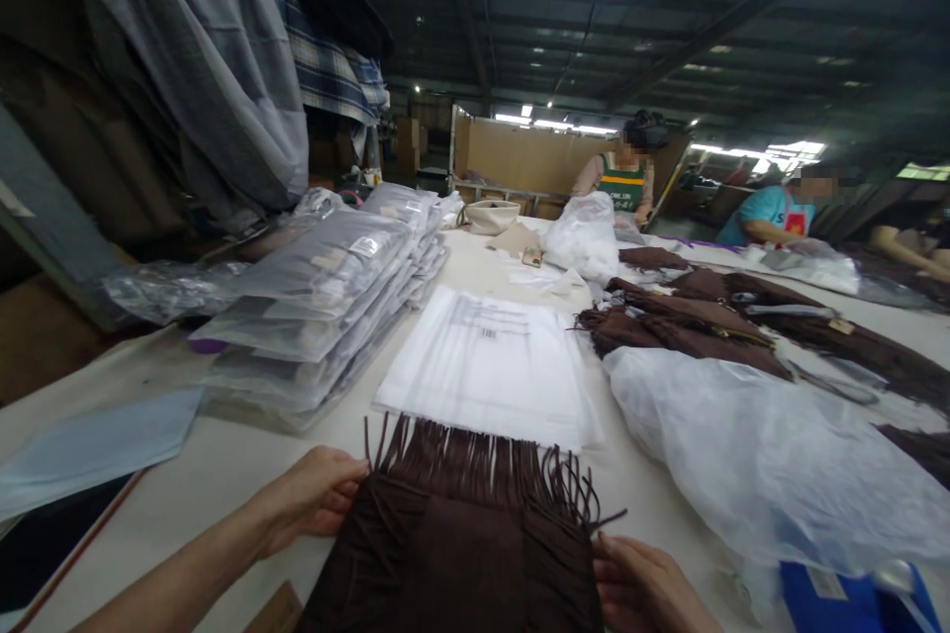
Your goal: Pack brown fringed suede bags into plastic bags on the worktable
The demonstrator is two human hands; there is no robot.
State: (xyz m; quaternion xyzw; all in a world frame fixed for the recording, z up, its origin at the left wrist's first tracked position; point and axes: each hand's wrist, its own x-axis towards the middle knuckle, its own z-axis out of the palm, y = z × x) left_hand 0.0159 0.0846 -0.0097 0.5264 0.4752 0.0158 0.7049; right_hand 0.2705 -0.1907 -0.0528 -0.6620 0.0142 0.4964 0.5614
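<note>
Right between the two hands lies a dark brown fringed garment (pixel 460 544), flat on the pale table (pixel 223 475) at its near edge. Its cloth looks soft and matte, like suede, folded into a broad panel with darker overlapping side flaps. Long thin fringe strands fan out from its far edge, some straying over a stack of white plastic bags (pixel 494 366) just beyond. The left hand (pixel 316 495) curls its fingers against the garment's left edge, thumb on top, pinching the fabric. The right hand (pixel 642 588) rests at the right edge, fingers touching the cloth; whether it grips is unclear.
</note>
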